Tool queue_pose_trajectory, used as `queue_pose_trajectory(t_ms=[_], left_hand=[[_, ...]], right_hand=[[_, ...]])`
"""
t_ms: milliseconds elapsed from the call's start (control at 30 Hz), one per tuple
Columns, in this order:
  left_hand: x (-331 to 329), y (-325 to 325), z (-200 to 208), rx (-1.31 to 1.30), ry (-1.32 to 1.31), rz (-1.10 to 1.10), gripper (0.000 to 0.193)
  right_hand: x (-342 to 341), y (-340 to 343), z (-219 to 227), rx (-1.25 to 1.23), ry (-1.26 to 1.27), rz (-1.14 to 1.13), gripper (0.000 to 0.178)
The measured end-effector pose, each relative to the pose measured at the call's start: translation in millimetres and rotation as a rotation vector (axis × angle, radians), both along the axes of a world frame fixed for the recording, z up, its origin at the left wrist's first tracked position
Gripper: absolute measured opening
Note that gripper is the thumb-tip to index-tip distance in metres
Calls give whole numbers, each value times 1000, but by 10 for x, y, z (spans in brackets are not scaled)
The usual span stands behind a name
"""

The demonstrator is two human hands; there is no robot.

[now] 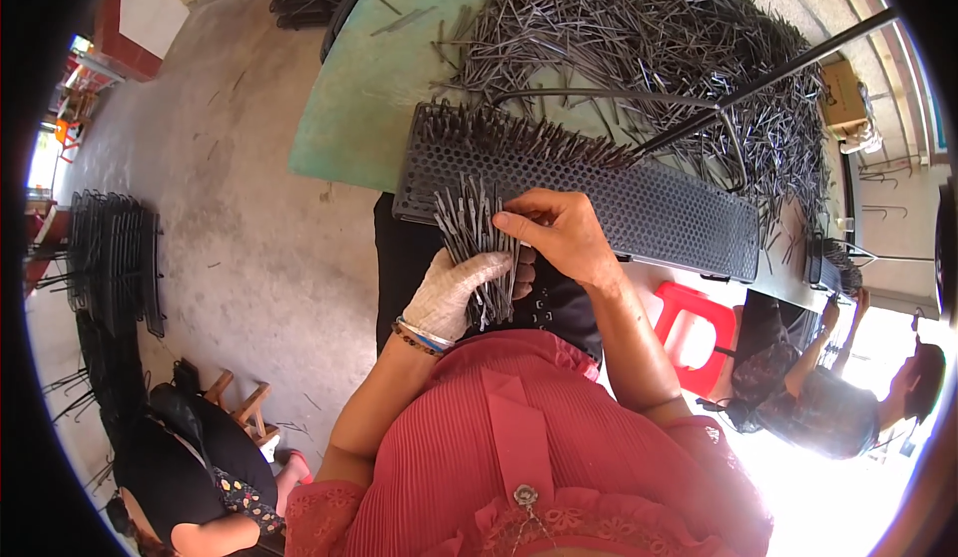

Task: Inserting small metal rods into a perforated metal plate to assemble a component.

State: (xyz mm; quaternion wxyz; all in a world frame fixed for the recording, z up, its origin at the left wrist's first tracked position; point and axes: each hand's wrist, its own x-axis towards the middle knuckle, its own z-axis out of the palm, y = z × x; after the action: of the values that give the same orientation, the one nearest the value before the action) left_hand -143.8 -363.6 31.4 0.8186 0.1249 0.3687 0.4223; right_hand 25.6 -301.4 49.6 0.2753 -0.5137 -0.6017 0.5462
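My left hand [449,295], in a whitish glove, is wrapped round a bundle of thin dark strips [471,220] that stand roughly upright in front of my chest. At the bundle's upper right, my bare right hand [561,235] is closed, thumb and fingers pinched on strips at its edge; how many it holds is hidden. Just beyond both hands lies a long black perforated rack [639,198], set at a slant along the table edge. Rows of similar dark strips [519,138] stand in the holes on its far left side.
A big heap of loose dark strips [639,28] covers much of the green tabletop [349,108]. A metal rod frame [718,108] rises over the rack. A red stool [696,337] and a seated person [818,407] are at right; another person [200,447] sits lower left near stacked black racks [115,258].
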Motion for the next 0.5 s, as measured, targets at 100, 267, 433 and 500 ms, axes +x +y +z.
queue_pose_trajectory(t_ms=[100,267,433,500], left_hand=[[58,-7,18,30,-11,19,29],[82,-19,44,44,79,-61,31],[73,-32,62,70,71,-125,28],[76,-38,66,48,74,-114,28]], right_hand=[[65,22,-76,-77,46,-74,23],[68,42,-89,-155,229,-191,22],[84,142,-64,-59,277,-289,21],[74,201,-11,143,335,-393,21]])
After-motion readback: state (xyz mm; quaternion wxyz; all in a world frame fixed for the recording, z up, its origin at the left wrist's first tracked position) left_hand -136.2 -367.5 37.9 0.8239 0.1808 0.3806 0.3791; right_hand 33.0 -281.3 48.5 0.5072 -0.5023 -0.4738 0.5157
